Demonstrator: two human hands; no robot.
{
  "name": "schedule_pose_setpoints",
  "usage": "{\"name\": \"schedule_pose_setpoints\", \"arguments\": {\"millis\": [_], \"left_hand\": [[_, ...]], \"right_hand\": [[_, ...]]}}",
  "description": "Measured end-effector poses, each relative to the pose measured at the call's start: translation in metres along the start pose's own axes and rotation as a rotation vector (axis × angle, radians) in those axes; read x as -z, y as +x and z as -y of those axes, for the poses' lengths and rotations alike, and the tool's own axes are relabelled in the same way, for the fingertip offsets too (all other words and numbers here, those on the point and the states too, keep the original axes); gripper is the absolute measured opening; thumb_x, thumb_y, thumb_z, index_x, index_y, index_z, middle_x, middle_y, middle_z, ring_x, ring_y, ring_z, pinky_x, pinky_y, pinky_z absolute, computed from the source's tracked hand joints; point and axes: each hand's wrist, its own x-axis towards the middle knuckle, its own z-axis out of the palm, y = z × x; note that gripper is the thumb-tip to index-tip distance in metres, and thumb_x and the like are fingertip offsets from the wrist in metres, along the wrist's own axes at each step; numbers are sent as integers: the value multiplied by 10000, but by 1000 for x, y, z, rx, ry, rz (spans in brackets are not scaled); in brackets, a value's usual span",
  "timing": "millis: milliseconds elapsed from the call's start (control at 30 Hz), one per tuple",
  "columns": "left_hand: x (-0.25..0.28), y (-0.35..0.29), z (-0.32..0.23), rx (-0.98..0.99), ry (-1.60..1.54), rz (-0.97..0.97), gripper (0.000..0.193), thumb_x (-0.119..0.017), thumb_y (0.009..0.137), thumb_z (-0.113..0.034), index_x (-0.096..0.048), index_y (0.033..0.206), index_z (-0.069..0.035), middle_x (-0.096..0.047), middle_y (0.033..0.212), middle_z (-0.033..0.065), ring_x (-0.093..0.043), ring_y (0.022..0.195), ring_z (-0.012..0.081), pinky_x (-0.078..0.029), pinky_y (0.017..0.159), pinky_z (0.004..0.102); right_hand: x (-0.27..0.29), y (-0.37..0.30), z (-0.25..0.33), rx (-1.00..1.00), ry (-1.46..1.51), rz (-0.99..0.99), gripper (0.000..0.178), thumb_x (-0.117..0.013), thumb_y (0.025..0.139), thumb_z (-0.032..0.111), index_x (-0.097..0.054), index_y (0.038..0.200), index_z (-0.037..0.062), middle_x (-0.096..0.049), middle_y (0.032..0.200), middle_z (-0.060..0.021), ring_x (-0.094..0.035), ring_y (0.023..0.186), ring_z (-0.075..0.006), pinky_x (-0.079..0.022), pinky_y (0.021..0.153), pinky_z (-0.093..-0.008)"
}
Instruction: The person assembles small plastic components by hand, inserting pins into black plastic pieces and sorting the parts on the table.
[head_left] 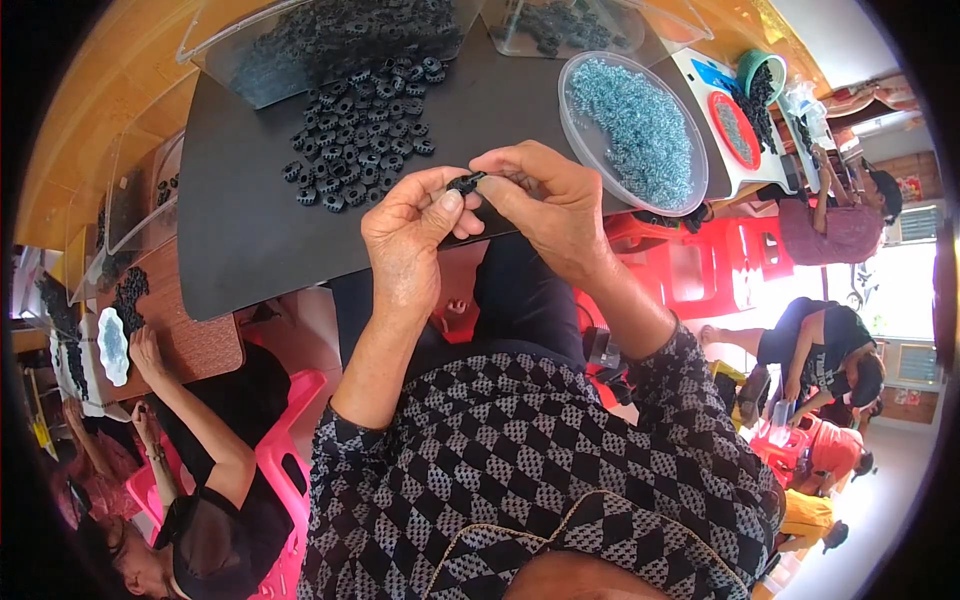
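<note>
Dark table (pixel 250 220): upper centre of frame; near edge partly hidden behind hands. Clear bin (pixel 240 78): upper left, top cut off by frame edge. Round tub (pixel 590 145): upper right; bluish pieces (pixel 640 130) inside, individual shapes indistinct. Black parts (pixel 355 135): loose pile, upper left of centre. Right hand (pixel 555 205): thumb and forefinger narrow, at part's right end; grip cannot be told. Left hand (pixel 405 230): thumb and forefinger pinch small black part (pixel 462 184), frame centre, partly covered by fingertips.
</note>
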Motion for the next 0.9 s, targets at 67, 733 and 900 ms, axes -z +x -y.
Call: {"name": "schedule_pose_setpoints", "arguments": {"millis": [67, 733, 900], "left_hand": [[1, -1, 0, -4, 1, 0, 169, -557, 856, 7, -595, 1011, 61, -635, 826, 86, -581, 647, 102, -454, 595, 196], [3, 4, 2, 106, -323, 14, 175, -554, 864, -13, -576, 1016, 72, -634, 832, 140, -583, 625, 154, -485, 614, 243], [1, 6, 3, 72, -280, -1, 180, -558, 862, -13, -574, 1020, 71, -635, 824, 139, -583, 617, 154, -487, 607, 242]], "right_hand": [[-1, 0, 3, -2, 2, -2, 134, -607, 774, 23, -635, 904, 12, -605, 776, -55, -583, 674, -91, -441, 577, -230], [3, -1, 16, 51, -188, -28, 152, -618, 779, -26, -656, 924, -2, -610, 809, -8, -554, 729, -40, -418, 617, -177], [2, 2, 21, 58, -146, -51, 160, -626, 765, -15, -659, 920, 5, -590, 788, 0, -508, 681, -39, -401, 607, -181]]}}
